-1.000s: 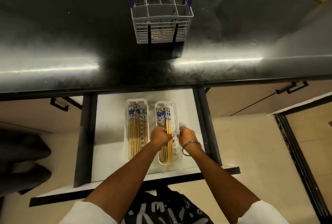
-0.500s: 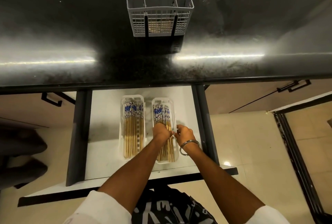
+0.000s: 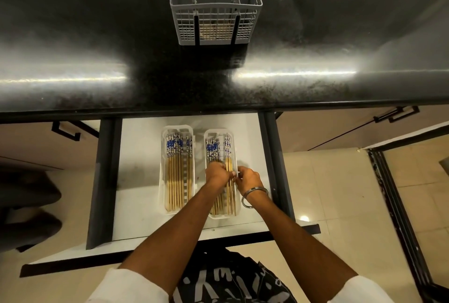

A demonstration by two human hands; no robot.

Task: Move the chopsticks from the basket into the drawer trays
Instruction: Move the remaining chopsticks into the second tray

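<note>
Both hands over right tray [image 3: 237,215] in open drawer [image 3: 138,181]: left hand [image 3: 217,174] and right hand [image 3: 249,178] pinch chopsticks [image 3: 229,164]. Left tray [image 3: 163,171] full. Basket [image 3: 213,14] on counter [image 3: 85,35].

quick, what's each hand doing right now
Left hand: closed on wooden chopsticks with blue-white patterned tops in the right white plastic tray.
Right hand: fingers curled by the same chopsticks; grip cannot be told.

A home kitchen is shown by a shiny black counter [image 3: 97,35] with a cutlery basket [image 3: 215,11] on it, an open drawer [image 3: 141,181] holding chopsticks [image 3: 176,176], cupboard doors [image 3: 340,130] and a tiled floor [image 3: 335,193].
</note>
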